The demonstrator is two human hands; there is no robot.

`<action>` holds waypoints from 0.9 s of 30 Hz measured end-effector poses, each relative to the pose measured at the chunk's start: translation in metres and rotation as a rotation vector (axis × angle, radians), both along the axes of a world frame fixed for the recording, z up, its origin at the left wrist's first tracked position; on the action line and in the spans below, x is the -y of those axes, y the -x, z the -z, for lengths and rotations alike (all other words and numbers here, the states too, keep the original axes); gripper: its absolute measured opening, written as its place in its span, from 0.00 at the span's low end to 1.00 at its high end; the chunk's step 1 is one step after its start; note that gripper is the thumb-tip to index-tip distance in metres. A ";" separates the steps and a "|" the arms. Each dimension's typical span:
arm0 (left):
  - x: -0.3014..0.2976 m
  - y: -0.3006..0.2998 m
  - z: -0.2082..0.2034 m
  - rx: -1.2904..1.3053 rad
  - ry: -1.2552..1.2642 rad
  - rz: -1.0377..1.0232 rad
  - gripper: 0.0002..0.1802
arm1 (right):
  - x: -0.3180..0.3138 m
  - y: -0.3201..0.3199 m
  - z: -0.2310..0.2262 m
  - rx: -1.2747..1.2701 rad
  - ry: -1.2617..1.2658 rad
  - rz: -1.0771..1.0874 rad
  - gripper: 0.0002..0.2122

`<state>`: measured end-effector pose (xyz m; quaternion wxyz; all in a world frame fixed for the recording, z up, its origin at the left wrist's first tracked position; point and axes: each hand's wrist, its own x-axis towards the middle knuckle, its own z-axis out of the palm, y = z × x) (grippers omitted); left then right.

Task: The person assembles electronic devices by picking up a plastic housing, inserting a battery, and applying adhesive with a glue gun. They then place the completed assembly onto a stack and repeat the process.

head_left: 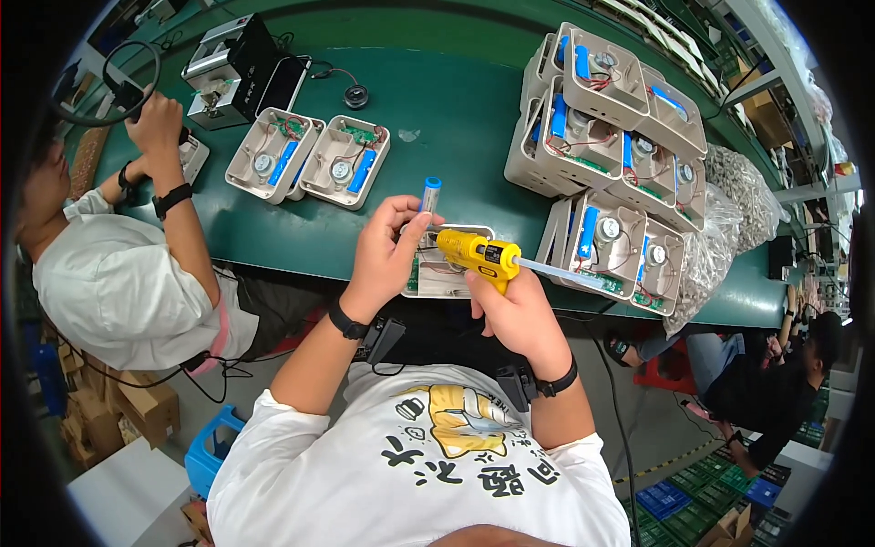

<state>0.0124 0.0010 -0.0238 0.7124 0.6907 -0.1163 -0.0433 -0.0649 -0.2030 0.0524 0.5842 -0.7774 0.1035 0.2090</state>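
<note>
A blue cylindrical battery (431, 194) is pinched upright between the fingers of my left hand (390, 244). My right hand (519, 314) grips a yellow hot glue gun (476, 253) by its handle; a long translucent glue stick (570, 274) sticks out of its back end, toward the right. The gun's nozzle end lies close to my left hand. Beneath both hands, at the table's near edge, sits an open beige plastic housing (433, 292) with a bit of green circuit board showing. My hands and the gun hide most of its inside.
Two open housings (342, 164) with batteries and speakers lie left of centre on the green table (456, 100). Stacked housings (606, 137) stand at the right beside plastic bags (729, 219). A co-worker (137, 246) works at the left near a silver-black case (232, 73). Another person sits far right.
</note>
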 end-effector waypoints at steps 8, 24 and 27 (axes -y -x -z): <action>-0.002 0.001 0.000 0.030 0.046 -0.039 0.12 | 0.009 0.005 -0.014 -0.131 -0.108 0.069 0.13; -0.002 0.010 -0.023 0.389 -0.318 -0.076 0.12 | 0.015 0.042 -0.002 0.079 -0.075 0.325 0.13; -0.003 0.010 -0.022 0.356 -0.322 -0.080 0.12 | 0.017 0.040 0.005 0.081 -0.077 0.334 0.12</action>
